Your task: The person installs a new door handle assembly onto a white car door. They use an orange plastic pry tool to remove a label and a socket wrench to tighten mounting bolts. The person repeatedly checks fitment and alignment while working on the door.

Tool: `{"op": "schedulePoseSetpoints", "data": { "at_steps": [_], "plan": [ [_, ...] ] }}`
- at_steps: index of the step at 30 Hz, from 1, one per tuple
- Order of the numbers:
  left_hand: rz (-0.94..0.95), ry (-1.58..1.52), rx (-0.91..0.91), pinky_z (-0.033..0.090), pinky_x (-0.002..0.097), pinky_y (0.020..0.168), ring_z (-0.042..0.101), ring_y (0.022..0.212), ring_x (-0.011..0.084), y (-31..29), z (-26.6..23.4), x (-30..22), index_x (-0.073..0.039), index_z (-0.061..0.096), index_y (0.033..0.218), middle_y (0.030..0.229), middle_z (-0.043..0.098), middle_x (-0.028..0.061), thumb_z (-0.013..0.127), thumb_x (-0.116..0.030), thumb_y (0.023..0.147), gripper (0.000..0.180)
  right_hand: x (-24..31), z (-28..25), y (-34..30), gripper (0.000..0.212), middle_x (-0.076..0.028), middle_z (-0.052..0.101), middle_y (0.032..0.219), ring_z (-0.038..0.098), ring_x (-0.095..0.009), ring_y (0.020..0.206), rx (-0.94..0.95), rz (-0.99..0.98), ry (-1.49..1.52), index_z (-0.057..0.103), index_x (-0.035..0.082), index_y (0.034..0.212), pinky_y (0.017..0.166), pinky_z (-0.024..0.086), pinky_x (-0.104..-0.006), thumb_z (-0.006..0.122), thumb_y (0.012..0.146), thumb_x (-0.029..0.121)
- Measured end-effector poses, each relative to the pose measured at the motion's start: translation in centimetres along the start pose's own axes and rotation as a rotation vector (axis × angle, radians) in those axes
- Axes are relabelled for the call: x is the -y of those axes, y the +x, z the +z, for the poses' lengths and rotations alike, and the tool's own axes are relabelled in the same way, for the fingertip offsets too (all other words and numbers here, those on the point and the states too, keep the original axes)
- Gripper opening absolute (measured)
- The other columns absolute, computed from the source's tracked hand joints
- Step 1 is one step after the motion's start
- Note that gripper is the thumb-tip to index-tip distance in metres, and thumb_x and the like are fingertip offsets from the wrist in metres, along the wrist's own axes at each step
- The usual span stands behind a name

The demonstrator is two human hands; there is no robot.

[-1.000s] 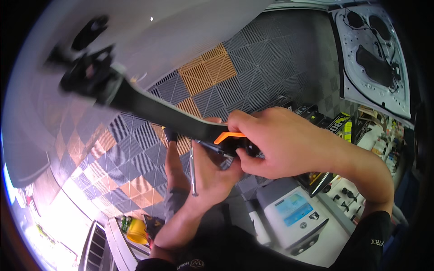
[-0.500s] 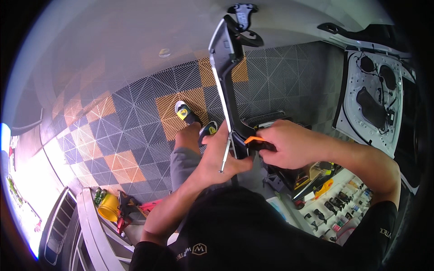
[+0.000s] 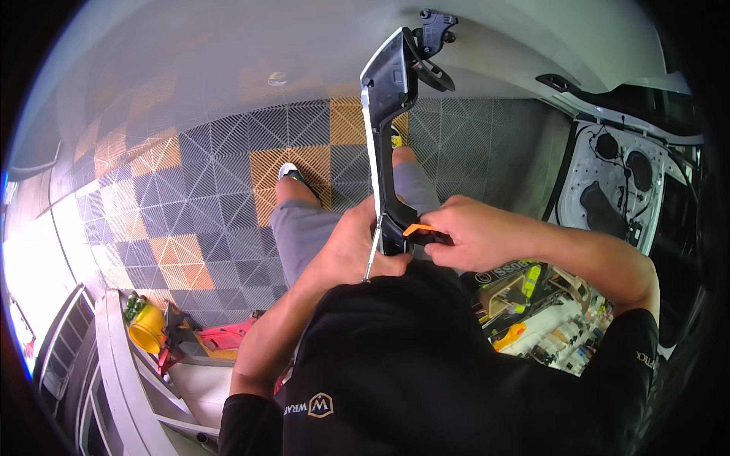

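A long trim piece (image 3: 390, 90), dark on its back with a pale edge, stands out lengthwise from my body. My left hand (image 3: 351, 245) is closed round its near end from the left, the thumb across the bottom. A thin metal rod (image 3: 372, 257) sticks out beside that hand. From the right, my right hand (image 3: 477, 234) grips a small black tool with an orange part (image 3: 420, 227), against the trim's near end. Its exact kind and its tip are hidden. At the far end are a black loop (image 3: 433, 74) and a dark bracket (image 3: 437, 32), seemingly part of the trim.
A pale car body (image 3: 213, 53) curves across the far side. At the right stands a stripped door panel (image 3: 601, 178) with wires. Tools and small bottles lie on a cart (image 3: 559, 330) by my right elbow. A yellow bucket (image 3: 147, 328) and red stand (image 3: 224, 334) are at the left.
My hands and the trim have moved slightly left in view, grips unchanged. My feet are further apart, one now showing past the trim. My body fills more of the lower view.
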State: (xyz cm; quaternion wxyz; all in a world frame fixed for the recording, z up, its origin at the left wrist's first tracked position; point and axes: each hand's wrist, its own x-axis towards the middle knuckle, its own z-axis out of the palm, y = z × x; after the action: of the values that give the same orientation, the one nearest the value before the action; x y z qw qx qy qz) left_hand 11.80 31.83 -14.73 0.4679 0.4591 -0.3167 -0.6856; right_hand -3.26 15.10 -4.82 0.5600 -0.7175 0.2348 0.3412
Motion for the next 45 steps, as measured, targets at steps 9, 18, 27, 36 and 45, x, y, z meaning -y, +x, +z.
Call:
{"op": "schedulePoseSetpoints", "data": {
  "at_steps": [9, 18, 27, 36, 45],
  "plan": [
    [0.236, 0.083, -0.087, 0.052, 0.0303, 0.078, 0.062, 0.087, 0.0121, 2.5, 1.5, 1.4, -0.003, 0.062, 0.114, 0.094, 0.065, 0.0019, 0.081, -0.006, 0.067, 0.051, -1.9, -2.0, -0.1, 0.021, -0.025, 0.063, 0.067, 0.065, -0.041, 0.061, 0.024, -0.13, -0.094, 0.064, -0.007, 0.088, 0.06, 0.05, -0.0479, 0.064, 0.086, 0.014],
    [0.194, 0.096, -0.031, 0.052, 0.0346, 0.094, 0.064, 0.105, 0.0201, 3.7, 2.1, 1.1, 0.0, 0.063, 0.121, 0.113, 0.067, 0.0081, 0.087, -0.007, 0.06, 0.066, -3.4, -3.3, -0.9, 0.019, -0.022, 0.061, 0.065, 0.061, -0.037, 0.055, 0.052, -0.198, -0.09, 0.063, -0.006, 0.089, 0.055, 0.048, -0.0445, 0.066, 0.088, 0.013],
    [0.248, 0.098, -0.176, 0.051, 0.0321, 0.082, 0.06, 0.089, 0.0157, 3.0, 3.6, 0.6, -0.003, 0.064, 0.106, 0.096, 0.062, 0.0036, 0.08, -0.006, 0.067, 0.042, -3.2, -3.6, -1.1, 0.025, -0.027, 0.065, 0.071, 0.066, -0.046, 0.068, 0.065, -0.201, -0.186, 0.065, -0.008, 0.091, 0.065, 0.052, -0.0507, 0.063, 0.086, 0.016],
    [0.186, 0.073, -0.256, 0.052, 0.0341, 0.081, 0.061, 0.088, 0.017, 2.2, 4.8, 0.6, -0.004, 0.053, 0.116, 0.095, 0.06, 0.0074, 0.081, -0.007, 0.07, 0.054, -2.4, -3.2, -1.8, 0.024, -0.023, 0.067, 0.075, 0.066, -0.044, 0.07, 0.015, -0.151, -0.186, 0.066, -0.004, 0.099, 0.067, 0.051, -0.0478, 0.064, 0.089, 0.018],
    [0.122, 0.005, -0.378, 0.048, 0.0319, 0.093, 0.058, 0.103, 0.0171, -0.5, 7.9, -0.8, 0.002, 0.046, 0.132, 0.111, 0.059, 0.0085, 0.073, 0.001, 0.069, 0.069, -2.0, -1.7, -2.9, 0.02, -0.021, 0.065, 0.074, 0.063, -0.033, 0.064, 0.08, -0.105, -0.037, 0.066, -0.002, 0.1, 0.064, 0.048, -0.043, 0.064, 0.089, 0.015]
  ]
}}
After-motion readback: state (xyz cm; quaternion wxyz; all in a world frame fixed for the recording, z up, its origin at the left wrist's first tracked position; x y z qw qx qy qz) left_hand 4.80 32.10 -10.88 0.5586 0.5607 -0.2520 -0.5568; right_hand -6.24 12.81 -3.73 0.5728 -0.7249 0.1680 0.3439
